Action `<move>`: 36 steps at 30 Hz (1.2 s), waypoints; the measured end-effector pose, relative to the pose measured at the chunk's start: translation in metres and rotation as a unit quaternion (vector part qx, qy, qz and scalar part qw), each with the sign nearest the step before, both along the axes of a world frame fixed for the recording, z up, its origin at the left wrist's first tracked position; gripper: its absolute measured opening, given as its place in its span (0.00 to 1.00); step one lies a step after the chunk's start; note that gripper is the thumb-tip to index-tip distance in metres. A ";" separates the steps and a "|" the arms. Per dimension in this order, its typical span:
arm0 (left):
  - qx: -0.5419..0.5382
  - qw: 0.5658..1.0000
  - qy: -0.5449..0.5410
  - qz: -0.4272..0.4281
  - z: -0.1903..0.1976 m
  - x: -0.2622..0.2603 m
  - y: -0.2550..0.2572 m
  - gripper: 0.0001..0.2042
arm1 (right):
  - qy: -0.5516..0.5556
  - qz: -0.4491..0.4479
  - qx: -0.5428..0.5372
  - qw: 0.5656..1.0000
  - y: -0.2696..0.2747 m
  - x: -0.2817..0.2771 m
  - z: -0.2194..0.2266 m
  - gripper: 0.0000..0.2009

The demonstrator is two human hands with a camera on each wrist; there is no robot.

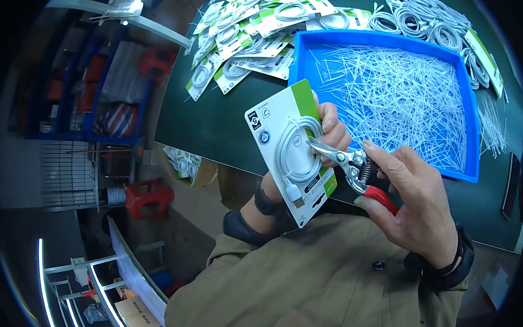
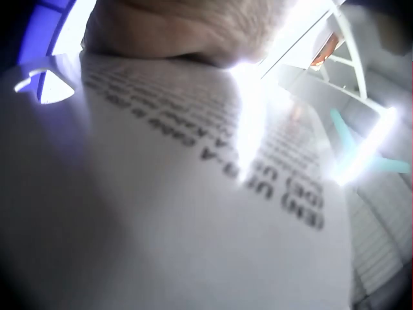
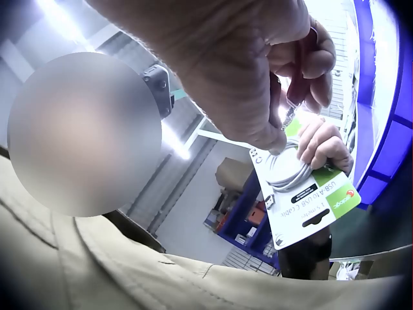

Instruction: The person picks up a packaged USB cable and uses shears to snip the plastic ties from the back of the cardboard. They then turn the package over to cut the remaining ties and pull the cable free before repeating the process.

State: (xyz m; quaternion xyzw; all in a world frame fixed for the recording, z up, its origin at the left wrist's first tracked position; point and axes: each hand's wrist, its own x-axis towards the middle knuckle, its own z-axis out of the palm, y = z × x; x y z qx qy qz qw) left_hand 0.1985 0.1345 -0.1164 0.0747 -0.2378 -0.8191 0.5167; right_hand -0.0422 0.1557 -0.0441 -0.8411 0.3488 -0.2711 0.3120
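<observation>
My left hand [image 1: 335, 131] grips the green edge of a white and green cable card [image 1: 268, 143], fingers over its front. A white USB cable [image 1: 282, 155] lies coiled on the card, its USB plug near the lower end. In the left wrist view the card's printed back [image 2: 168, 219] fills most of the picture. My right hand [image 1: 424, 204] holds red-handled cutters [image 1: 353, 171] with a spring between the handles. Their blade tips reach over the coil's right side, close to the left fingers. In the right wrist view the hand largely hides the cutters.
A blue tray [image 1: 387, 40] full of cut white plastic strips [image 1: 402, 105] stands beyond the hands. Left of it are piled carded cables [image 1: 237, 38]; bare coiled cables [image 1: 433, 25] lie at the back right. More strips [image 1: 493, 128] are on the green table [image 1: 182, 123].
</observation>
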 end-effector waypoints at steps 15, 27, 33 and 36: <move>-0.092 0.996 -0.008 0.005 -0.008 -0.005 -0.011 0.21 | -0.010 -0.013 0.024 1.000 -0.007 0.000 -0.002 0.36; -0.027 0.993 -0.112 0.036 -0.008 -0.010 -0.002 0.24 | 0.006 -0.016 0.042 0.999 -0.007 -0.023 0.019 0.30; -0.040 0.997 -0.034 -0.049 -0.019 -0.017 -0.007 0.20 | 0.015 -0.016 0.052 0.998 -0.007 -0.032 0.014 0.26; -0.070 0.995 -0.054 -0.053 -0.018 -0.023 -0.004 0.23 | -0.014 -0.043 0.036 0.998 -0.007 -0.030 0.008 0.26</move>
